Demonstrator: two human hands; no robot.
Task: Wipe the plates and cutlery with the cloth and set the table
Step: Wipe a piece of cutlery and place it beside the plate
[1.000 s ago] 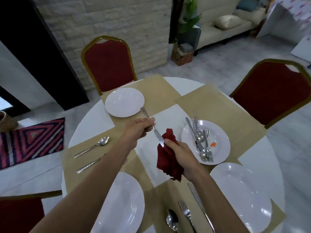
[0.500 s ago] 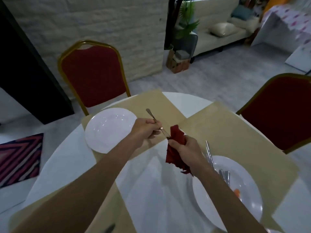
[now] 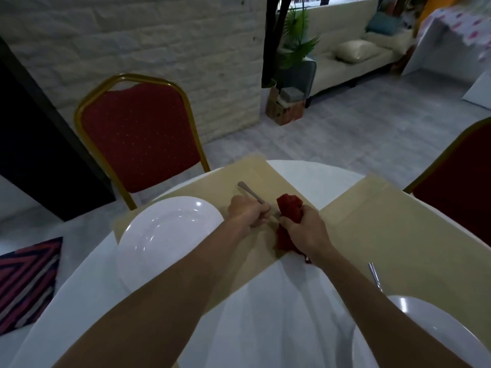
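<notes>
My left hand grips a silver knife by its handle, whose end sticks out up and to the left. My right hand holds a bunched red cloth wrapped round the knife's blade, which is hidden inside it. Both hands hover over a tan placemat at the far side of the round white table. A white plate lies on that mat, left of my hands. A second white plate sits at the lower right with a piece of cutlery poking over its rim.
A red chair with a gold frame stands behind the far placemat. Another red chair stands at the right. A second tan placemat covers the table's right side. A striped rug lies on the floor at the left.
My view has shifted towards the far side of the table, so the near plates and cutlery left the frame. Both hands carried the knife and cloth over the far placemat.
</notes>
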